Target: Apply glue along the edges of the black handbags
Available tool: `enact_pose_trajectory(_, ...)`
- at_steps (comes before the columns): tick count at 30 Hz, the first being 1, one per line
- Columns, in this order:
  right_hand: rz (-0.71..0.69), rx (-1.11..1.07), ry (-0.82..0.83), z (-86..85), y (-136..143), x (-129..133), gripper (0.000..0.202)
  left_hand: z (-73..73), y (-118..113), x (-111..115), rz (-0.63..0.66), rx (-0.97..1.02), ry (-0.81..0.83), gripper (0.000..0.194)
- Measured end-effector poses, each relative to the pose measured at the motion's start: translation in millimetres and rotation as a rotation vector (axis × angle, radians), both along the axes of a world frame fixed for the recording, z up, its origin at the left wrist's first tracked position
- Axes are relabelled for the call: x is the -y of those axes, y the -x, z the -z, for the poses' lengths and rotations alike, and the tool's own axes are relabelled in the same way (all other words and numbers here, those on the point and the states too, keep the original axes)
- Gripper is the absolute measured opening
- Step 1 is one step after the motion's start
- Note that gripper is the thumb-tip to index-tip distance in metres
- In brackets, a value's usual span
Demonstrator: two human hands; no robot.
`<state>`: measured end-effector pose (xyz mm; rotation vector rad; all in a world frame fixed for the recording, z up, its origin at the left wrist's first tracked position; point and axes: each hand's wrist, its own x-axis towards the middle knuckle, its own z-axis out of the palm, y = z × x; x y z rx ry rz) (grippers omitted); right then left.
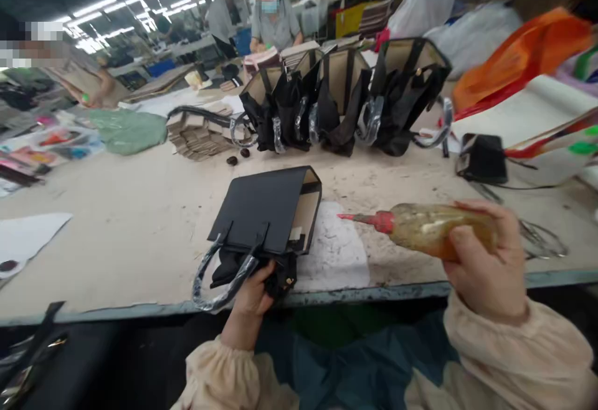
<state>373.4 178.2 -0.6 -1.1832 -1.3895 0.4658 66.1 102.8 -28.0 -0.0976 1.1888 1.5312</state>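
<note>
A black handbag (267,204) lies on its side at the table's front edge, its tan-lined inside facing right. My left hand (255,291) grips the bag from below, fingers partly hidden by its soft black material. Plastic film wraps the handle (205,279), which hangs toward me. In my right hand (488,260) is a squeeze bottle (420,226) of amber liquid, tilted sideways with its red nozzle pointing left toward the bag. The nozzle tip is apart from the bag. Under the bag's right side lies a stained white sheet (343,251).
Several black bags (343,98) stand in a row at the back, beside stacked tan pieces (199,133). A small black box (483,157) sits on the right near an orange bag (518,61). Across the table works a person (275,20) in a mask; another is far left.
</note>
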Motion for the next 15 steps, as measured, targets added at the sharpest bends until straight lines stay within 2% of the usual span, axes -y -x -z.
enact_pose_trajectory(4, -0.152, 0.022, 0.036, -6.6, 11, 15, 0.030, 4.3, 1, 3, 0.002, -0.036, -0.009, 0.026)
enact_pose_trajectory(9, -0.283, 0.147, -0.105, -12.4, 22, 23, 0.029, 7.6, 2, 5, -0.007, -0.094, 0.040, 0.040)
enact_pose_trajectory(15, -0.303, 0.242, -0.160, -12.3, 25, 20, 0.025, 19.1, 6, 9, 0.005, -0.165, -0.049, 0.042)
